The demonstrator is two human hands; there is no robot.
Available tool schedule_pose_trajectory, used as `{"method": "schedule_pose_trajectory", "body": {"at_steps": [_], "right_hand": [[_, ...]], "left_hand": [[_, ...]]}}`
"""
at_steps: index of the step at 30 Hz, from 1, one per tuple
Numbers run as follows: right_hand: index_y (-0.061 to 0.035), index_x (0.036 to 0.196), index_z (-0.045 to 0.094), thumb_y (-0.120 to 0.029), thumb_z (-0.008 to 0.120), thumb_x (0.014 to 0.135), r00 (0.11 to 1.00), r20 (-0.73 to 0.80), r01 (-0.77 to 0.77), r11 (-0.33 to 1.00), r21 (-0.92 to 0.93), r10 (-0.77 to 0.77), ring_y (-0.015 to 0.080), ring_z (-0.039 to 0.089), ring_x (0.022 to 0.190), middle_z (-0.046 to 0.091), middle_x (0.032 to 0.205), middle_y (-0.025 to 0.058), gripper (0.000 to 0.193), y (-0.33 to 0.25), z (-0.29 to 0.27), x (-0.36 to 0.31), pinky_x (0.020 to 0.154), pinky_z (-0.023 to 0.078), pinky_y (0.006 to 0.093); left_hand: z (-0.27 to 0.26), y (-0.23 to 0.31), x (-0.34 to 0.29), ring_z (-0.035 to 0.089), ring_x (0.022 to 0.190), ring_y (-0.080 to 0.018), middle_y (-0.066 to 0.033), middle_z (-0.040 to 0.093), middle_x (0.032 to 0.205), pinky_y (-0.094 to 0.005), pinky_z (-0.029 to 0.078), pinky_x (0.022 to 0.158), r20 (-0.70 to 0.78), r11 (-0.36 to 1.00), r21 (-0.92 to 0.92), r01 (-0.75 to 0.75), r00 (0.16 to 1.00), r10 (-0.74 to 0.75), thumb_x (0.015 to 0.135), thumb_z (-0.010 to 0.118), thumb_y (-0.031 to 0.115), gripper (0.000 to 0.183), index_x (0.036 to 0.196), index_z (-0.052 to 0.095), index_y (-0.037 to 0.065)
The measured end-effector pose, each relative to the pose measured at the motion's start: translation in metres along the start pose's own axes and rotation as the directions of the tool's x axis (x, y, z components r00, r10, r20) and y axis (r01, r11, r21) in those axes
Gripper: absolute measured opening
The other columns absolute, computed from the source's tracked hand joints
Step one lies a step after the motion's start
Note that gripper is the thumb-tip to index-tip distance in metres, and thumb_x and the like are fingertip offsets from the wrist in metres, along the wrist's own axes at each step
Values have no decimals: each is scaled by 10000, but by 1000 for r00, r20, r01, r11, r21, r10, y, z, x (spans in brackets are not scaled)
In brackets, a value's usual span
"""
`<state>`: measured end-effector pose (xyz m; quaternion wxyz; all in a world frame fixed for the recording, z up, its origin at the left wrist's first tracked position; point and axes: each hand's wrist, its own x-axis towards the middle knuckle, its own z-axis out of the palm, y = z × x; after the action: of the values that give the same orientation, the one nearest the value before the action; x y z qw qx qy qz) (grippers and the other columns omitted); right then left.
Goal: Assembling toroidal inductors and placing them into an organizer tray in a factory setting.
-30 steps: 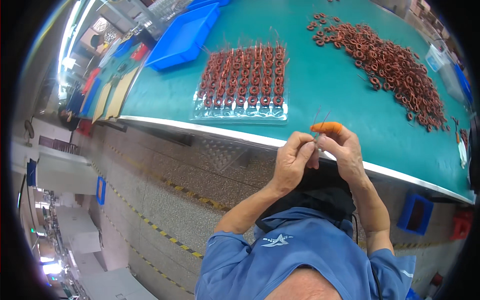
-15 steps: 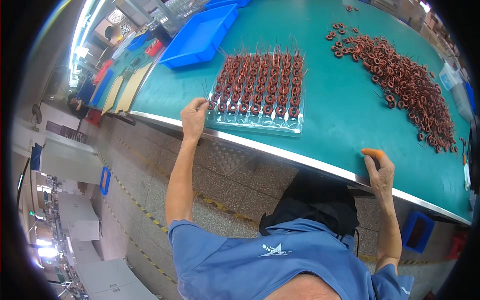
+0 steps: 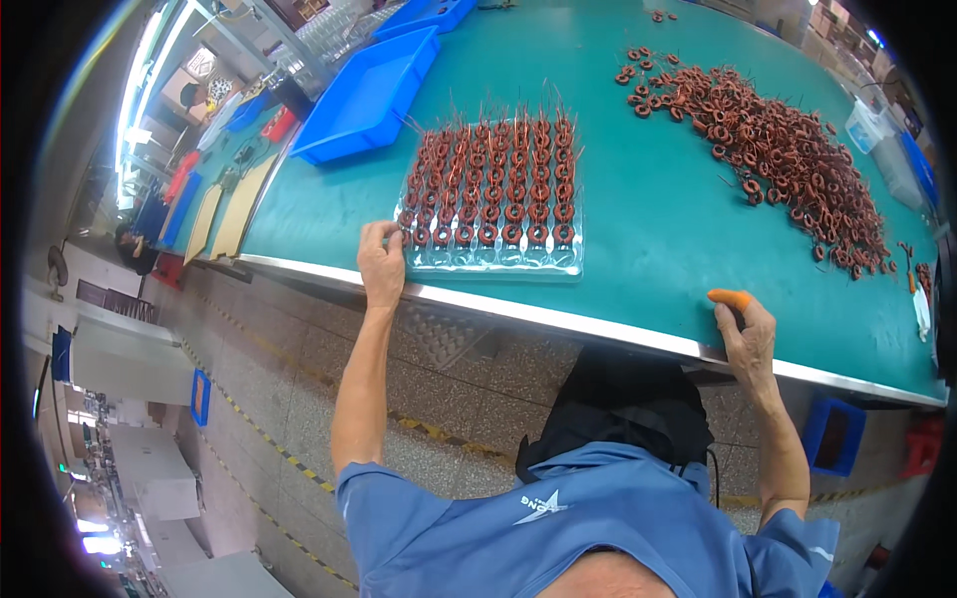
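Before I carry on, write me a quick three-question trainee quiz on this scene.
1. Which hand is at the near-left corner of the clear tray?
2. True or false: the loose coil pile lies to the right of the clear tray.
3. The right hand wears a finger cover coloured: A) blue, B) orange, C) white.

Key: 1. The left hand. 2. True. 3. B.
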<state>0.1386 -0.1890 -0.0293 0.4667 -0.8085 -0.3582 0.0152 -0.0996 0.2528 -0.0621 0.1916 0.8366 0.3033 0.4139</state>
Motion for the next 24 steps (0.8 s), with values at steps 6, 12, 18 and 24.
{"method": "schedule_pose_trajectory", "body": {"at_steps": [6,12,18,24], "right_hand": [[7,996,683,-50,613,885,1000,0,6,999,-45,-6,120,550,663,629,771,67,143,0,1,3,617,439,243],[-3,1009,683,-82,602,894,997,24,-72,995,-67,74,93,528,649,614,733,37,161,2,-2,-2,606,428,253],[4,1005,684,-93,598,900,997,30,-77,997,-27,78,84,506,635,593,712,15,166,6,-2,-4,587,410,240],[10,1005,683,-96,595,903,1000,-1,20,999,-46,-20,99,553,693,643,772,44,172,-1,3,0,645,443,247]], "left_hand": [[-4,-1,6,578,895,-326,-146,593,923,-402,451,781,-19,998,62,-9,1000,10,841,577,45,76,897,601,-1],[1,2,0,577,913,-326,-135,593,935,-406,457,789,-55,999,39,-9,998,11,840,605,72,85,913,610,29],[-2,5,-4,576,919,-317,-125,588,954,-403,460,792,-31,998,43,51,998,-50,839,607,79,91,919,610,35],[0,-1,1,583,920,-323,-145,605,946,-408,458,807,-57,999,18,33,998,-32,835,602,91,104,907,631,22]]}}
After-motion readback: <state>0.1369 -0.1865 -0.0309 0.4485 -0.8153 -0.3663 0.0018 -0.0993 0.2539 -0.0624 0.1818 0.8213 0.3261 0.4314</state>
